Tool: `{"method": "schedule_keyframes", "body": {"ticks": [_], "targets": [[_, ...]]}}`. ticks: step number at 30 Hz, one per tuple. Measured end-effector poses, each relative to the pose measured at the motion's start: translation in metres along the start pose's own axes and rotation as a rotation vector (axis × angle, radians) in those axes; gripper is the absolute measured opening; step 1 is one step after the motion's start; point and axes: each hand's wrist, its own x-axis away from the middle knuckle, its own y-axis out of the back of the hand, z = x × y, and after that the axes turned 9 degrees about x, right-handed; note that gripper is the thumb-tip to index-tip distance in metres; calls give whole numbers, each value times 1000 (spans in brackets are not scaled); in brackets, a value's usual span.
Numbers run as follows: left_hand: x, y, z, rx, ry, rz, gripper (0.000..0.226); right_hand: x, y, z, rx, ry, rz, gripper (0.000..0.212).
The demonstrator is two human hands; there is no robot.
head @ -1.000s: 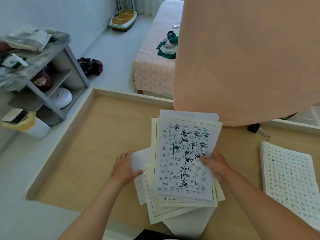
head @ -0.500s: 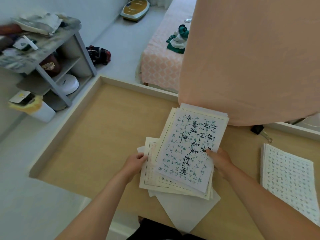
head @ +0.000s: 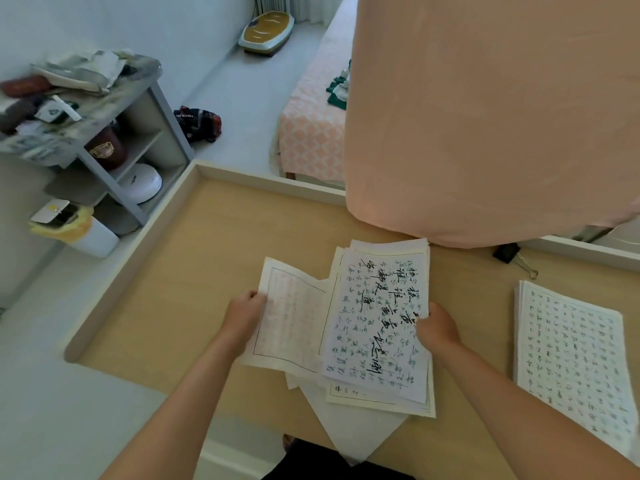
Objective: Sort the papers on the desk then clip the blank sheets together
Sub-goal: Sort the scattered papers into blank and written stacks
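Pinching red-grid sheet, left hand grip clamped; right hand grip clamped on written stack.

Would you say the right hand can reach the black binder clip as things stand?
Probably yes: the binder clip lies on bare desk beyond the right hand, nothing between; but that hand grips the written sheets and must let go first.

White letters reading "WEISI" stood out on the dark bag on the floor, anything further lost in the folds. The top sheet carried columns of handwritten Chinese characters, bold black strokes among small greenish ones, none sharp enough to read. The right-hand stack and the faint red print on the left sheet were just as illegible.
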Motion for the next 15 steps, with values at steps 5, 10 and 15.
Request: {"method": "schedule_keyframes", "body": {"ticks": [5, 10, 15], "targets": [[27, -2, -53, 297, 70, 204, 25, 36, 8, 35, 231, 501, 85, 112], [50, -52, -78, 470, 149, 357, 28, 100, 6, 78, -43, 783, 481, 116], [57, -75, -83, 509, 55, 431, 33, 94, 8, 86, -479, 417, 229, 27]]}}
